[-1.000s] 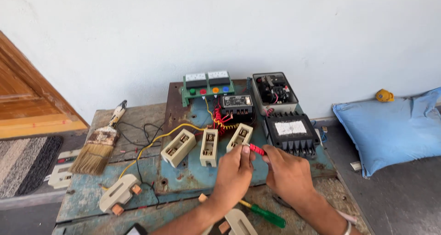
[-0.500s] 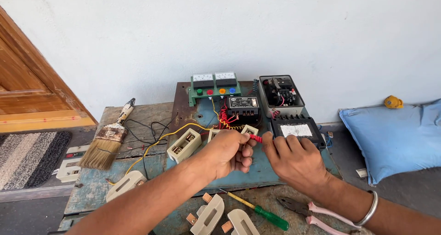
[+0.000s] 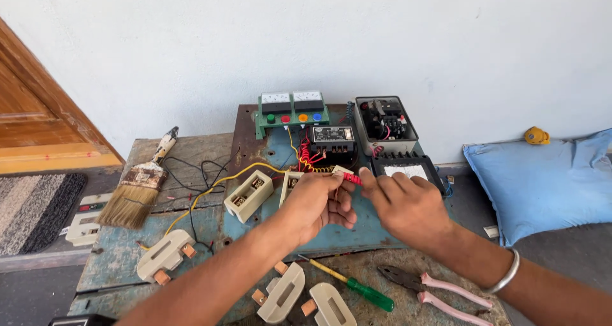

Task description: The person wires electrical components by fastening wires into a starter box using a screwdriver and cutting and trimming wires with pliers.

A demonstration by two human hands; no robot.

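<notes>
My left hand (image 3: 320, 203) and my right hand (image 3: 403, 206) meet over a blue board (image 3: 331, 237) with electrical parts. Both pinch a short red wire (image 3: 351, 178) between thumb and fingertips. The wire leads back toward a bundle of red coiled wires (image 3: 305, 152) under a black device (image 3: 331, 136). A cream fuse holder (image 3: 249, 195) sits just left of my left hand; another is partly hidden behind it. A silver bangle is on my right wrist.
A green panel with two meters and coloured buttons (image 3: 292, 111) and an open grey starter box (image 3: 385, 124) stand at the back. A green screwdriver (image 3: 357, 287), pink-handled pliers (image 3: 433, 286), loose fuse carriers (image 3: 282, 292), a paintbrush (image 3: 141, 189) and a blue cushion (image 3: 545, 179) lie around.
The view has shifted and the hands have lifted slightly off the fuse holder, drawing the red wire up between them. My right hand's fingers now close onto the wire's end.
</notes>
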